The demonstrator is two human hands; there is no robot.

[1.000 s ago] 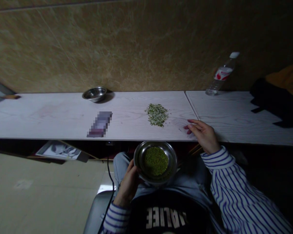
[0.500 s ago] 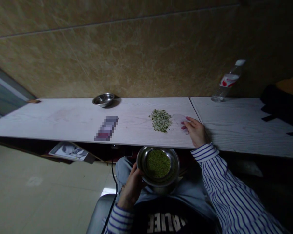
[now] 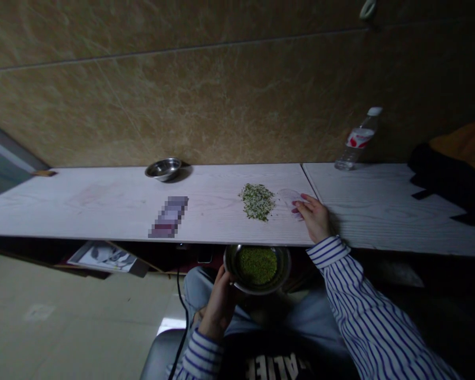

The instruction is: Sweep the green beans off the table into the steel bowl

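Note:
My left hand (image 3: 220,301) grips the near left rim of a steel bowl (image 3: 288,272) below the table's front edge. Inside the bowl lies a layer of small green beans (image 3: 257,265), like mung beans. On the tabletop, my right hand (image 3: 315,214) pinches a thin, clear round plastic piece (image 3: 287,196), perhaps a lid, between thumb and fingers. Its left edge is close beside a loose pile of green beans mixed with white grains (image 3: 258,202). The bowl's far rim is partly hidden by the table edge.
A second steel bowl (image 3: 163,170) stands by the wall at the left. Nearer me lies a pixelated flat object (image 3: 169,217). A labelled plastic bottle (image 3: 358,140) and dark cloth (image 3: 439,179) are on the right. A black cable (image 3: 182,301) hangs beside my leg.
The view has tilted up slightly. My left hand has brought the bowl a little forward, under the table edge. My right hand keeps hold of the clear piece beside the pile.

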